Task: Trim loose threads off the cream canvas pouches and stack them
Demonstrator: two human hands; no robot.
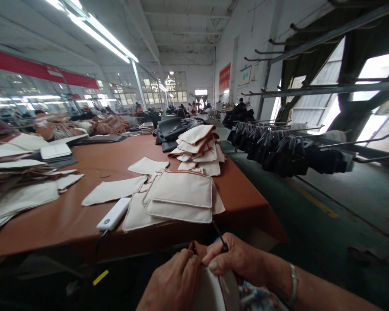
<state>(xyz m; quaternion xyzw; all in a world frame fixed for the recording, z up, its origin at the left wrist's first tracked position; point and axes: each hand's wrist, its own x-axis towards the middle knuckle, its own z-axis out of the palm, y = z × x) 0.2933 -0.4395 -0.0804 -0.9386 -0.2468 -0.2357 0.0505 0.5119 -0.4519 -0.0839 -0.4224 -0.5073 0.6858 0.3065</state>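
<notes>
Step in hand, in my judgement: close handwork at the brown-trimmed upper end of one pale piece [209, 293], located low in front of the tabletop [246, 207]. My left grip [173, 283] is closed on that piece. My right grip [235, 257] is clenched around a slender dark tool [224, 246], fingertips at the work beside the left. Working contact is hidden. The next move calls for a firm left hold and a controlled right wrist, tool clear of the stacked pieces [181, 190].
</notes>
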